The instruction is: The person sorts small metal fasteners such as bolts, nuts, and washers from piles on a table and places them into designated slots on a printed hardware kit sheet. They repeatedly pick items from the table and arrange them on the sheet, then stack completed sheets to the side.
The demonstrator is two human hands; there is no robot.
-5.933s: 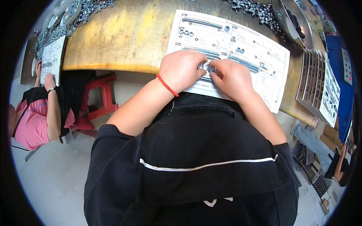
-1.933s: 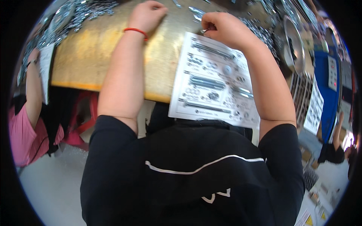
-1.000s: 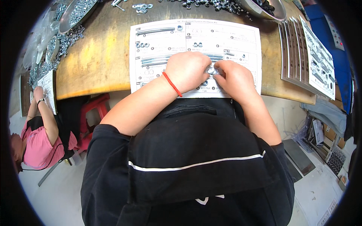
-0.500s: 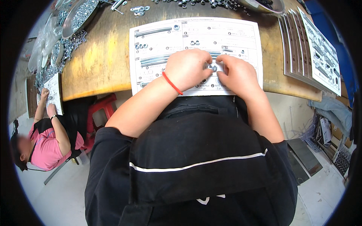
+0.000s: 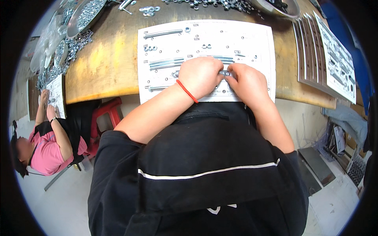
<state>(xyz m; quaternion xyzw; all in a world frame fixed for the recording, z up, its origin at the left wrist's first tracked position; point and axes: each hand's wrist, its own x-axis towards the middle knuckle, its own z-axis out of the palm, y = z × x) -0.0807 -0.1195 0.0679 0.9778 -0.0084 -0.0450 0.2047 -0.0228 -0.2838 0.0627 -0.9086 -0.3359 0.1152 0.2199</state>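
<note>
A long silver bolt [image 5: 176, 74] lies across a white printed hardware sheet [image 5: 267, 39]. My left hand [image 5: 201, 76], with a red cord at its wrist, is closed over the bolt's middle; the head sticks out to the left. My right hand [image 5: 249, 83] pinches near the bolt's other end, where a small shiny nut or washer [image 5: 225, 73] shows between my fingertips; which one it is I cannot tell. Other hardware rests on the sheet: a long bolt [image 5: 163, 34], a nut [image 5: 188, 30], several rods [image 5: 166, 64], a pair of nuts [image 5: 206, 46] and a lower bolt [image 5: 157, 89].
Heaps of small nuts [image 5: 80, 46] and a metal bowl [image 5: 91, 15] are at far left; a dark-filled bowl [image 5: 289, 15] is at far right. Washers [image 5: 149, 11] lie beyond the sheet. Stacked boards [image 5: 334, 59] stand right. A person in pink [image 5: 51, 153] works at left.
My hands have drawn closer together, with the small ring-shaped piece now between the fingertips at the bolt's end. The bolt's head now shows left of my left hand.
</note>
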